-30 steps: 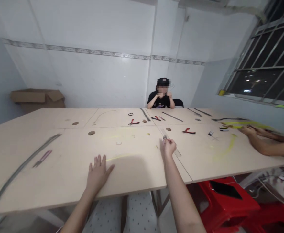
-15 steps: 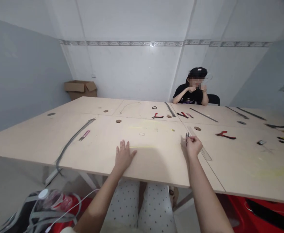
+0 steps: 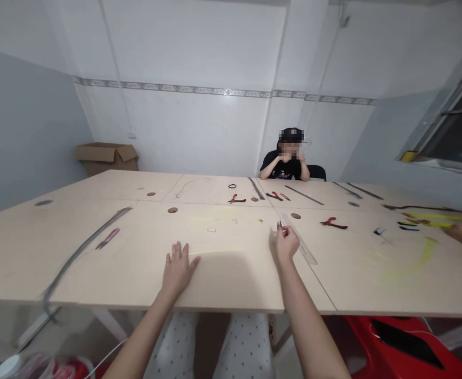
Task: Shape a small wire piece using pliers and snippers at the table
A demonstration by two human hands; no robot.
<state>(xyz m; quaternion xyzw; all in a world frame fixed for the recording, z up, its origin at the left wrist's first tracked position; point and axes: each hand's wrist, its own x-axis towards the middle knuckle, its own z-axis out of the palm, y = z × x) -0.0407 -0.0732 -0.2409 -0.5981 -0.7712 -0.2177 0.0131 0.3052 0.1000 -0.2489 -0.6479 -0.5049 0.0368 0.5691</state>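
I am resting my left hand (image 3: pixel 177 269) on the table (image 3: pixel 97 281), palm down, with its fingers spread out and holding nothing. A thin yellow strand (image 3: pixel 215 252) is lying at its 2 o'clock, and the strand's left end is sitting right by my finger and thumb; I can't tell if I am touching it. The strand is running almost flat across, from 9 to 3 o'clock. My left hand is being the near one. My right hand (image 3: pixel 288 243) is staying well apart from the strand, which is lying at about its 9 o'clock. That hand is pinching a small tool (image 3: pixel 279 225), whose dark tips are pointing near 11 o'clock, not at the strand. A clear ruler (image 3: pixel 305 248) is lying just beside it, slanting from 11 to 5.
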